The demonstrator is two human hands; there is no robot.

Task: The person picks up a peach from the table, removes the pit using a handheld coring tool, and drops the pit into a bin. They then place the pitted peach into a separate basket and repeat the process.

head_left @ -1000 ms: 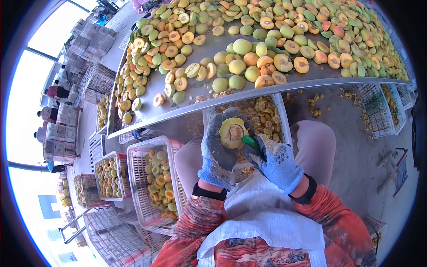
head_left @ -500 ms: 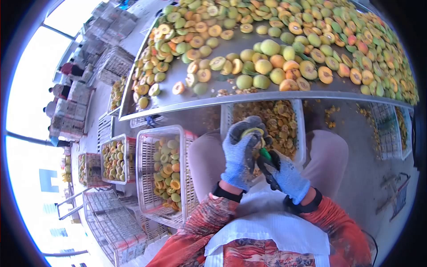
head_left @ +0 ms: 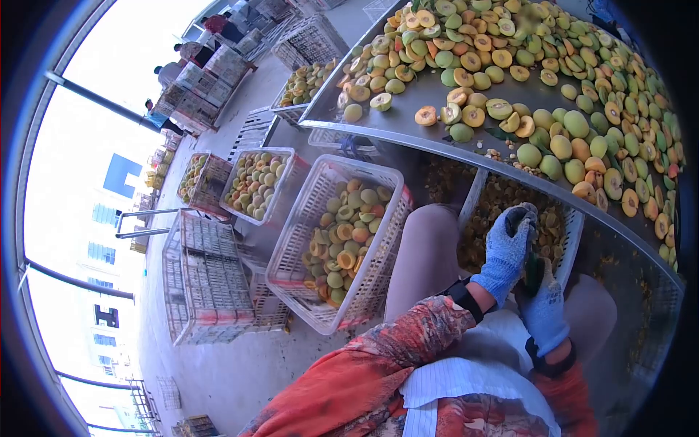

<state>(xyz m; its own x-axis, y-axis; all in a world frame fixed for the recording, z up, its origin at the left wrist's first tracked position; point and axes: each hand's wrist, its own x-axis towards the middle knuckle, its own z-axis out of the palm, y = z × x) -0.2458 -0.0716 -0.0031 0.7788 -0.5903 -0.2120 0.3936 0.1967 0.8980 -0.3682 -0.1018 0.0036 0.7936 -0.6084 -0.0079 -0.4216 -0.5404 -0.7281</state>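
Observation:
Both hands wear blue gloves with dark palms and are close together over a white crate (head_left: 573, 244) of fruit scraps below the metal table (head_left: 437, 142). My left hand (head_left: 510, 244) has its fingers curled; whatever they hold is hidden. Just to its right, my right hand (head_left: 545, 302) is closed round a green-handled tool (head_left: 534, 273), whose tip cannot be made out. Halved fruit (head_left: 502, 109) and whole fruit lie in a wide spread on the table. A pale crate (head_left: 342, 244) of halved fruit stands left of my knee.
Two smaller crates of fruit (head_left: 255, 183) (head_left: 202, 178) stand further left. Stacked empty crates (head_left: 207, 280) are at the lower left, near a metal handle (head_left: 138, 222). Several people (head_left: 171, 73) are by crate stacks at the upper left.
The view has swung left, so table and hands appear further right. The fruit half seen in my left hand a second ago is no longer visible. My right hand still holds the green-handled tool.

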